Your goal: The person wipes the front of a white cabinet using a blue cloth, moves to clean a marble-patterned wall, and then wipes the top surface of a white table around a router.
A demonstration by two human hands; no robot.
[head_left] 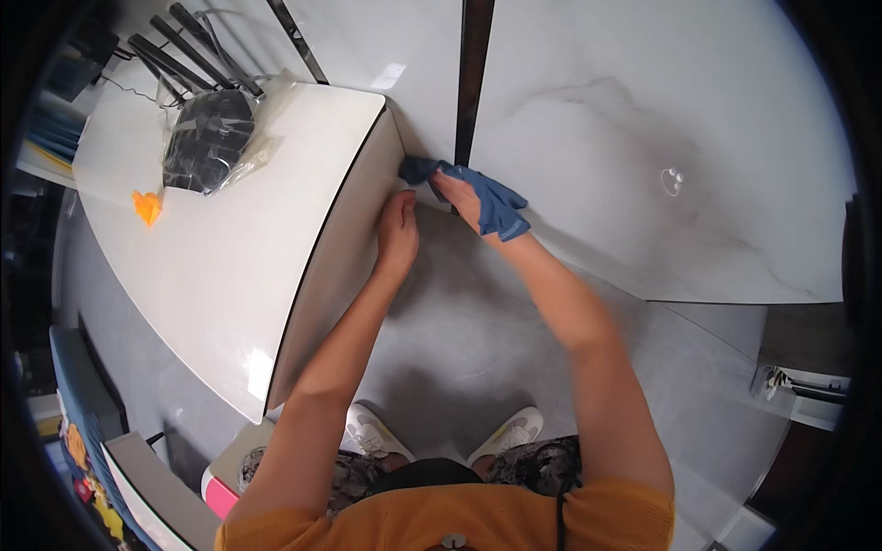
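Note:
A blue cloth [501, 204] is draped over my right hand [459, 197], which is closed on it. One end of this cloth reaches the inner corner where the white cabinet's side [344, 243] meets the marble-patterned wall [588, 138]. My left hand [398, 228] lies against that side, just left of and below the cloth. It holds nothing that I can see; its fingers are extended and partly turned away.
On the white top [285, 165] a black router [209, 138] with several antennas sits in clear plastic wrap, near a small orange object [147, 208]. A dark vertical strip [471, 83] divides the wall. Grey floor [459, 312] lies under my shoes [510, 432].

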